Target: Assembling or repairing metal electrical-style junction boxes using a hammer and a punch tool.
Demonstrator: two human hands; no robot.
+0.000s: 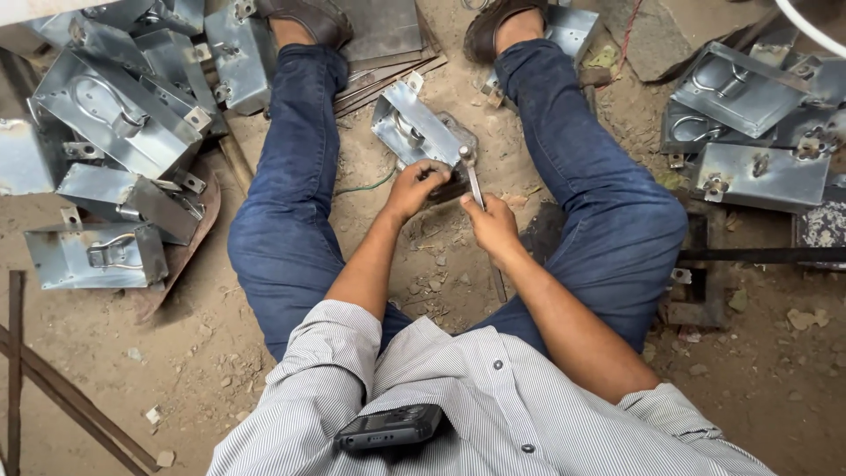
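— Two hands, one work spot: where does the metal box (412, 128) lie from your fingers?

— It lies just ahead of you on the dirt floor (211, 353), between your knees. Your left hand (418, 187) rests on its near end, fingers curled down over the edge by a dark block under it (whether they pinch the sheet or only press on it, I cannot tell).

— And your right hand?

— Your right hand (490, 226) sits just beside the left, a little nearer your body, fingers wrapped tight around the hammer (477, 196). Its handle runs nearly straight away from you, tipped slightly left at the far end, and the head stands at the box's near right corner, touching or almost touching it.

— So which axis matters?

— The box's long side slants from far left to near right; the hammer handle crosses that slant at the near end. Your left hand is the closer one to the box.

— Anything else close by?

— Piles of similar boxes (115, 123) lie well apart on both sides.
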